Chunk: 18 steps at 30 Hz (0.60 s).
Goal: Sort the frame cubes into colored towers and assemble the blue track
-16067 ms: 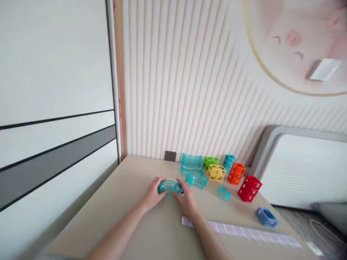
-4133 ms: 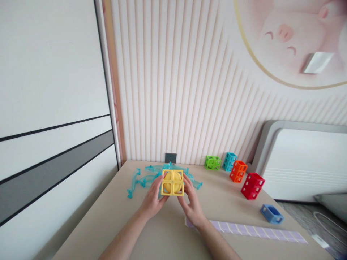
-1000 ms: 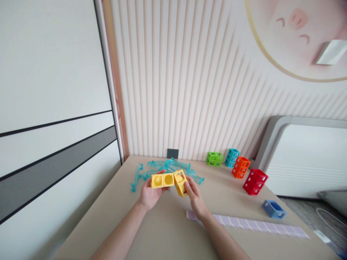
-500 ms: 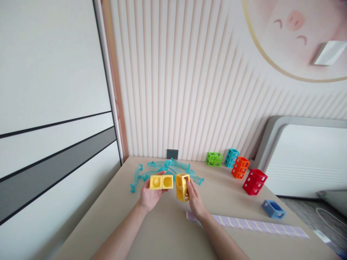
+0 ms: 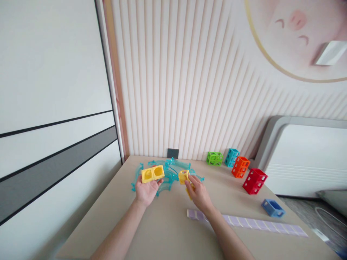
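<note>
My left hand (image 5: 147, 190) is closed around a yellow two-cell block (image 5: 153, 173), its two round hollows turned toward me. Another yellow block (image 5: 184, 177), with open window-like sides, is gripped in my right hand (image 5: 200, 192); my fingers hide part of it. The two blocks are held apart above the table. Behind and below them lie several clear teal track pieces (image 5: 177, 165), some curved, partly covered by my hands and the blocks.
Along the right side of the table (image 5: 151, 231) stand green (image 5: 215, 158), teal (image 5: 232, 157), orange (image 5: 240, 167), red (image 5: 255, 181) and blue (image 5: 273, 208) blocks. A lilac segmented strip (image 5: 260, 224) lies at the front right, partly under my right forearm. The ribbed wall (image 5: 173, 90) borders the back.
My left hand has moved left and slightly up with its block, which is now tilted. The block in my right hand has been turned, and the hands are farther apart.
</note>
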Tool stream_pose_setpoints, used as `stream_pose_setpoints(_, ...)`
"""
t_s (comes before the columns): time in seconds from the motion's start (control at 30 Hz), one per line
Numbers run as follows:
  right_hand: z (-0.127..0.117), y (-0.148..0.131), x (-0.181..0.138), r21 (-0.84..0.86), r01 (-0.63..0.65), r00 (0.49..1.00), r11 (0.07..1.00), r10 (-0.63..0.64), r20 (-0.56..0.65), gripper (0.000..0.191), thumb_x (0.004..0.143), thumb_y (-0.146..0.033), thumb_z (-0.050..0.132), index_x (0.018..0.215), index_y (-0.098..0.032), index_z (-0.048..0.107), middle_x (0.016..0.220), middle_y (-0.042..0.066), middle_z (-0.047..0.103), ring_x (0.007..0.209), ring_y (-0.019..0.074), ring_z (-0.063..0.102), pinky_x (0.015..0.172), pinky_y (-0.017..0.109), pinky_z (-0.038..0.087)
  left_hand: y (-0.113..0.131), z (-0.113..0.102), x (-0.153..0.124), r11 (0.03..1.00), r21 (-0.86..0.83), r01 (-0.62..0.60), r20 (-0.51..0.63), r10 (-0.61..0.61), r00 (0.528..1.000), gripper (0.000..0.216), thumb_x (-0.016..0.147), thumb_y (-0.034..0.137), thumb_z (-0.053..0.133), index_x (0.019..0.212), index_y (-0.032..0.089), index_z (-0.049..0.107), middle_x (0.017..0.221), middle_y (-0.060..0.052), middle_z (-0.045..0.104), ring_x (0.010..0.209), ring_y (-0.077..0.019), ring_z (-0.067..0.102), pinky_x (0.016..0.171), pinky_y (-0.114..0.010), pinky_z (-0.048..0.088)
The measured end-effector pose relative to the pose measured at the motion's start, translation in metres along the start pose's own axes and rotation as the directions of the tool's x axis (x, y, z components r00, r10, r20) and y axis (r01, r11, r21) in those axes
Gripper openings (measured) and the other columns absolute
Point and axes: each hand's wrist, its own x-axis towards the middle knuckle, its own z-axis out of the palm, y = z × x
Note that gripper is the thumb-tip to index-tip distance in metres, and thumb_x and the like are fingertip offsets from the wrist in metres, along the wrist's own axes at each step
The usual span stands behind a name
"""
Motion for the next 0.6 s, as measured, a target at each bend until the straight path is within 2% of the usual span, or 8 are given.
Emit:
stream_pose_setpoints(0.13,-0.019,-0.004,0.005,-0.306,0.043,0.971,0.951,0.032,0.235,0.038,0.098,-0.045,0.05,0.131,-0.032,0.064,0.12,0.007,0.071,0.101,0.0241,0.07,0.083,0.031,0.051,0.001,-0.001,0.001,1.0,-0.019,-0.017,-0.013,0.017,1.0,0.025,0.088,0.036,0.053,0.091,0.021,0.074,0.11,-0.01,0.075,0.09,-0.03,0.071,0.07,-0.047,0.057)
stream_pose_setpoints(0.27,-0.028,-0.011,0.012,-0.451,0.136,0.902,0.882,0.078,0.424,0.037,0.093,-0.045,0.059,0.126,-0.03,0.069,0.113,0.009,0.075,0.1,0.0283,0.071,0.081,0.033,0.05,0.001,-0.004,0.002,1.0,-0.014,-0.013,-0.027,0.013,1.0,0.029,0.089,0.037,0.052,0.101,0.023,0.074,0.11,-0.01,0.075,0.09,-0.03,0.071,0.071,-0.047,0.057)
stream_pose_setpoints(0.37,-0.026,-0.018,0.018,-0.481,0.174,0.87,0.859,0.094,0.483,0.039,0.092,-0.048,0.059,0.125,-0.03,0.07,0.111,0.009,0.076,0.101,0.0298,0.071,0.082,0.035,0.05,-0.001,-0.005,0.003,1.0,0.005,0.017,-0.024,-0.017,1.0,0.035,0.089,0.039,0.051,0.11,0.021,0.072,0.111,-0.012,0.075,0.088,-0.0299,0.071,0.071,-0.047,0.057)
stream_pose_setpoints(0.47,-0.022,-0.026,0.024,-0.452,0.229,0.847,0.862,0.053,0.529,0.041,0.095,-0.052,0.053,0.127,-0.031,0.068,0.116,0.01,0.075,0.101,0.0296,0.071,0.083,0.037,0.05,-0.002,-0.005,0.003,0.999,0.021,0.038,-0.02,-0.038,0.999,0.038,0.089,0.04,0.051,0.115,0.021,0.071,0.111,-0.012,0.075,0.087,-0.0299,0.071,0.07,-0.046,0.057)
stream_pose_setpoints(0.6,-0.025,-0.032,0.035,-0.441,0.216,0.863,0.871,0.04,0.504,0.042,0.096,-0.053,0.049,0.124,-0.029,0.07,0.118,0.011,0.074,0.104,0.0301,0.071,0.084,0.037,0.049,-0.002,-0.006,0.004,0.999,0.024,0.038,-0.027,-0.037,0.999,0.036,0.089,0.038,0.051,0.115,0.022,0.071,0.109,-0.011,0.076,0.087,-0.0294,0.071,0.07,-0.044,0.056)
